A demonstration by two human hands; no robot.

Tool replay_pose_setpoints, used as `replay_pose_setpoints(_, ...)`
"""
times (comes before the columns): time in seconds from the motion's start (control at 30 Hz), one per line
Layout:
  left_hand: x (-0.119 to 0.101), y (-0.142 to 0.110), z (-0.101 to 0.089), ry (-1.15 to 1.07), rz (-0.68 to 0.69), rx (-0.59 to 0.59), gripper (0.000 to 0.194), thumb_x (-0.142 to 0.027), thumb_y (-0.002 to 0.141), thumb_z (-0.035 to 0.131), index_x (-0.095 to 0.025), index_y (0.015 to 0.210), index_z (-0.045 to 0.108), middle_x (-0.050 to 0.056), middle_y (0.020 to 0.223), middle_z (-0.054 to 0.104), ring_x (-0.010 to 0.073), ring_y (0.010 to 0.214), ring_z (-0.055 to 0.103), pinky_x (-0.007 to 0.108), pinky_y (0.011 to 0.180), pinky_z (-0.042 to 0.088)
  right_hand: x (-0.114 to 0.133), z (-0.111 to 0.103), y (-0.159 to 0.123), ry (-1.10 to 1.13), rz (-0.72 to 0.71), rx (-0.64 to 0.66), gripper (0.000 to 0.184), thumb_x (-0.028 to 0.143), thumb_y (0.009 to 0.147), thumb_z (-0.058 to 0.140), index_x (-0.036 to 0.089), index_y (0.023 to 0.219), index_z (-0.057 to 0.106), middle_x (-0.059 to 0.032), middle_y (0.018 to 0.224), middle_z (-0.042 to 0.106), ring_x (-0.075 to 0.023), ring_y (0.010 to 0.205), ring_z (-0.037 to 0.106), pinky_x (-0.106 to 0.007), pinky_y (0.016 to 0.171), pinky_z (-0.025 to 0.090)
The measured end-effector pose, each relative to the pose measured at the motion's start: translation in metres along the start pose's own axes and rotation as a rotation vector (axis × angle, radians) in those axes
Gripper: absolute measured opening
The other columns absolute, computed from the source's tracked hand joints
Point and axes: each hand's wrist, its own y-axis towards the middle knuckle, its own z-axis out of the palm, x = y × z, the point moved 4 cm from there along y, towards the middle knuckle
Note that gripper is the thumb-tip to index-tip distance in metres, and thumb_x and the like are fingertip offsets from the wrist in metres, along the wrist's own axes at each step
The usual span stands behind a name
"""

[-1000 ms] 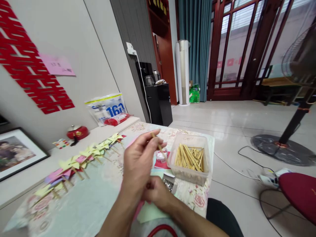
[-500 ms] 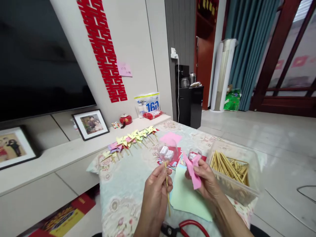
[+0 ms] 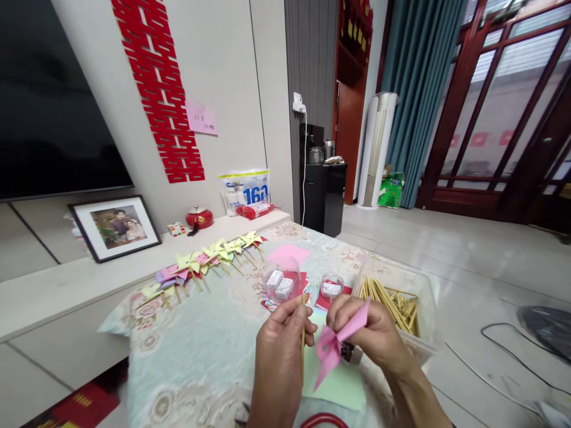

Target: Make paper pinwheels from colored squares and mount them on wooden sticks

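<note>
My left hand (image 3: 285,339) pinches a thin yellow-brown stick (image 3: 304,342), held upright near the middle of the view. Close beside it, my right hand (image 3: 372,327) is closed on a pink paper pinwheel (image 3: 331,348), whose blades point up right and down left. The pinwheel and the stick are apart. Beneath both hands lies a stack of light green paper (image 3: 341,386). Part of a red-handled tool (image 3: 323,419) shows at the bottom edge. The right fingertips are partly hidden behind the pinwheel.
Finished paper pinwheels (image 3: 214,254) lie in a row at the table's far left. Two clear round containers (image 3: 285,270) hold small white packets. A plastic box (image 3: 426,333) full of sticks stands at right. Pink paper (image 3: 289,254) lies behind; a floral cloth (image 3: 200,351) covers the table.
My right hand has turned the pinwheel so its blades face me, and its fingers now lie over the top. My left hand still holds the stick. The view has swung right.
</note>
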Motion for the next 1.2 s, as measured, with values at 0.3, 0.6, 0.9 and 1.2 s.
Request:
replay_pose_setpoints(0.3,0.013,-0.009,-0.02,0.021,-0.066,0.009,0.046,-0.033,0.062,0.088,-0.012,0.101,0.075,0.003,0.065,0.067,0.0122,0.059,0.059,0.023,0.057,0.048,0.024,0.024,0.004,-0.456,-0.157,0.126,0.015,0.019,0.096,0.059,0.019,0.09,0.073,-0.0056,0.083,0.067,-0.016,0.077,0.064,-0.029,0.07,0.05)
replay_pose_setpoints(0.6,0.007,-0.016,-0.017,0.091,0.01,0.064,0.03,-0.034,0.064,0.087,-0.017,0.088,0.08,0.006,0.078,0.074,0.0175,0.072,0.066,0.026,0.068,0.053,0.027,0.023,0.008,-0.638,-0.264,0.055,0.018,0.013,0.094,0.056,0.021,0.088,0.071,-0.0042,0.078,0.063,-0.0181,0.076,0.061,-0.033,0.068,0.05)
replay_pose_setpoints(0.9,-0.003,-0.02,-0.009,0.187,0.183,0.168,0.02,-0.032,0.068,0.084,-0.021,0.084,0.082,0.008,0.091,0.073,0.0212,0.086,0.067,0.029,0.08,0.054,0.03,0.022,0.003,-0.619,-0.325,-0.035,0.021,0.005,0.086,0.059,0.022,0.089,0.072,-0.0044,0.082,0.063,-0.0206,0.079,0.062,-0.039,0.076,0.049)
replay_pose_setpoints(1.2,-0.003,-0.021,-0.007,0.222,0.213,0.226,0.021,-0.034,0.07,0.083,-0.021,0.085,0.082,0.01,0.092,0.072,0.0223,0.087,0.067,0.029,0.08,0.055,0.027,0.017,0.002,-0.615,-0.319,-0.053,0.023,0.003,0.084,0.063,0.023,0.092,0.071,-0.0027,0.083,0.063,-0.0196,0.078,0.062,-0.041,0.08,0.05)
